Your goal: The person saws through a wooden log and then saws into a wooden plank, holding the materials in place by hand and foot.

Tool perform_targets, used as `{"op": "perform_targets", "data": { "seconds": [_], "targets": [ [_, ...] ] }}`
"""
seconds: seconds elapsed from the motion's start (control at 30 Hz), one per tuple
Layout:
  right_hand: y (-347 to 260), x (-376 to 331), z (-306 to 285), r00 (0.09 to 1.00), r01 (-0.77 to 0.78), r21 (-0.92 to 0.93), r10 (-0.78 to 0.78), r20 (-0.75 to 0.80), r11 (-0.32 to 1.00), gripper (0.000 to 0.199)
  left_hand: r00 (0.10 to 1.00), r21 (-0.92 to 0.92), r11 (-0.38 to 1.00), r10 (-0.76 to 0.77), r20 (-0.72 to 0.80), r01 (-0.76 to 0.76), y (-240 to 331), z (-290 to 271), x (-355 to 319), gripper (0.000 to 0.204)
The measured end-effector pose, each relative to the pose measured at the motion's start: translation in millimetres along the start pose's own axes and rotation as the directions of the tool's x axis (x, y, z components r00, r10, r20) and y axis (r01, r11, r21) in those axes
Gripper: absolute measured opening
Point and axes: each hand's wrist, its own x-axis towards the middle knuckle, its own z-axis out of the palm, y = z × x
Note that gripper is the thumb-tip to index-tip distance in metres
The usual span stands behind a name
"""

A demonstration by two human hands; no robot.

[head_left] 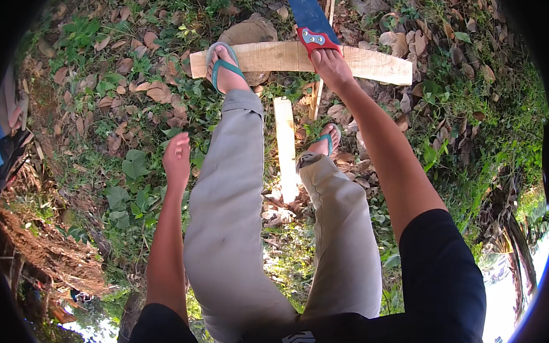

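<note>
My right hand (331,68) is wrapped round the red handle (316,40) of a handsaw, whose dark blue blade (310,10) points away and runs out of the top edge. Under the saw lies a pale wooden plank (376,65), set crosswise. My left foot (227,70), in a green-strapped flip-flop, presses on the plank's left part. Off to the left of my leg, my left hand (177,157) hangs in the air with loosely bent fingers and nothing in it. Whether the blade touches the plank cannot be made out.
A cut log or stone (248,32) sits beneath the plank's left part. Between my feet lies a short wooden board (285,144); a thin wooden strip (315,100) passes under the plank. Dry leaves and green plants cover the ground. My right foot (326,140) stands nearer.
</note>
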Motion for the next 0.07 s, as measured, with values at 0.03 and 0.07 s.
{"op": "perform_targets", "data": {
  "seconds": [0.03,0.07],
  "targets": [
    [-0.5,10.0,-0.7,1.000,0.000,-0.014,0.000,-0.008,1.000,0.019,1.000,0.011,1.000,-0.012,-0.023,0.012,-27.3,-17.3,-22.3,0.029],
    [0.0,7.3,0.7,1.000,0.004,-0.032,-0.004,0.007,0.999,0.017,0.999,0.006,1.000,-0.010,-0.031,0.011,-28.7,-17.5,-25.6,0.029]
  ]
}}
